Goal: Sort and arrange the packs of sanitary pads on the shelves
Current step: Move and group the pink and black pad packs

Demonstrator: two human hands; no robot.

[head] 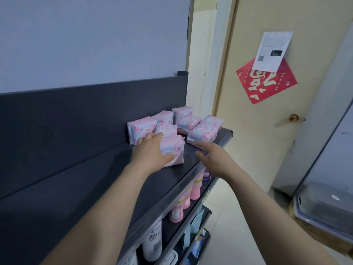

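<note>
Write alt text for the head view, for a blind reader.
A person's left hand grips a pink pad pack on a dark shelf, beside a loose cluster of similar packs; the open right hand reaches alongside. Pink bottles stand below.

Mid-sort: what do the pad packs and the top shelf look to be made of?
The pad packs look wrapped in thin, soft plastic film, slightly glossy: wrinkled faces, crimped end seams. The top shelf is probably painted sheet metal, matte dark grey: thin flat deck, folded front lip; cannot be sure.
</note>
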